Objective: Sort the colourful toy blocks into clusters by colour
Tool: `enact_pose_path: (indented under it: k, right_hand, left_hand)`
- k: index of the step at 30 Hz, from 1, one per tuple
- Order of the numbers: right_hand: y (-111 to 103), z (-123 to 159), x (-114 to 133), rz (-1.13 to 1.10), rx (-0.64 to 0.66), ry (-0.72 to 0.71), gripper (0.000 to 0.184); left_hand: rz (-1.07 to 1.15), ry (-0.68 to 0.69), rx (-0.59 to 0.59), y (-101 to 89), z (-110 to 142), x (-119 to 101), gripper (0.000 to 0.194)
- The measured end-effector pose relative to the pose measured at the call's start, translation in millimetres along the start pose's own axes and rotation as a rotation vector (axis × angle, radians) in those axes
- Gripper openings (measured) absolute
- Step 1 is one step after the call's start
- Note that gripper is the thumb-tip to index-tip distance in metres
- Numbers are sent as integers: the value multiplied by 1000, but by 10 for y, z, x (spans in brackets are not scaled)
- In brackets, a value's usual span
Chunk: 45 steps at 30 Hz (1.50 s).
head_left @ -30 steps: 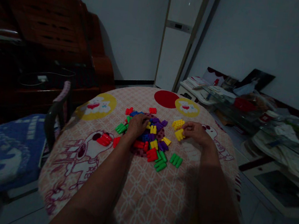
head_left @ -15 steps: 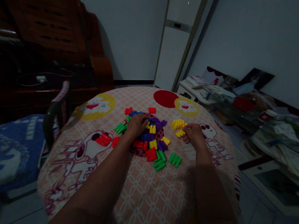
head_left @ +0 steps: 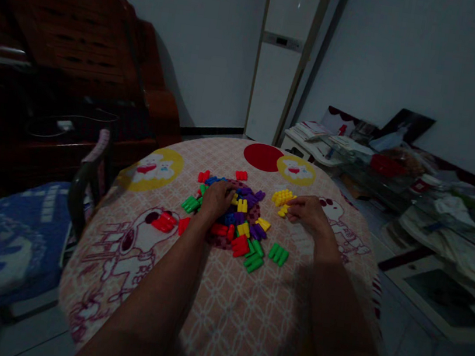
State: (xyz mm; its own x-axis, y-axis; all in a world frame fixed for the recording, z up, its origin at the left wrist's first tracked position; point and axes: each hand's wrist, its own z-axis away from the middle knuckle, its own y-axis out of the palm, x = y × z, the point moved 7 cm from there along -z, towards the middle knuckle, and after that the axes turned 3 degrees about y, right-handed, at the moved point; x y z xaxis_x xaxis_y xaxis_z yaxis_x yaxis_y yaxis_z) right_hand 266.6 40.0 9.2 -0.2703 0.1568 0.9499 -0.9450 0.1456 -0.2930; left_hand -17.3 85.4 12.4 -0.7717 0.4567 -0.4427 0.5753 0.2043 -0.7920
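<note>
A heap of plastic building blocks in several colours lies mid-table, with purple blocks [head_left: 256, 196] and a red block [head_left: 239, 246] among them. Over its left part rests my left hand [head_left: 218, 199], fingers curled together. A bit of yellow shows by those fingertips, but what they grip is hidden. To the right of the heap, my right hand [head_left: 309, 211] pinches a small yellow block [head_left: 283, 210] between thumb and fingers. Just beyond it sits a cluster of yellow blocks [head_left: 283, 196]. Green blocks [head_left: 278, 254] lie nearer me.
The round table wears a patterned cloth [head_left: 235, 319]. Left of it stand a chair [head_left: 87, 180] and a wooden bench [head_left: 83, 44]. A cluttered glass-topped stand [head_left: 380, 168] is at the right, and a tall white cabinet-like unit [head_left: 275, 83] stands behind.
My right hand has shifted slightly, and its fingers have turned around the yellow block, which now shows less. My left hand stays on the heap.
</note>
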Motion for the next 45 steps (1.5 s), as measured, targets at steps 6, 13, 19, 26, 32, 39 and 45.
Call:
enact_pose_path:
  k: [6,13,19,26,32,39,45]
  right_hand:
    - [6,-52,-16,74,-78,-46,15]
    - [25,20,49,130,-83,-59,25]
    - [-5,-1,104,205,-162,-127,30]
    - [29,-26,86,337,-184,-168,39]
    - [18,-16,213,350,-244,-244,39]
    - [291,-30,174,295,-114,-258,31]
    - [308,-2,186,233,-97,-258,27]
  left_hand:
    - [12,12,-15,2,4,3,30]
    - [5,9,-11,-8,-3,-4,30]
    - [5,19,-11,-10,-5,-3,29]
    - [41,14,-27,-22,2,-8,29]
    - [150,-96,-60,-206,-25,98,37]
    - [139,-151,-112,-496,10,344,38]
    - [-19,13,98,-212,-27,75,31]
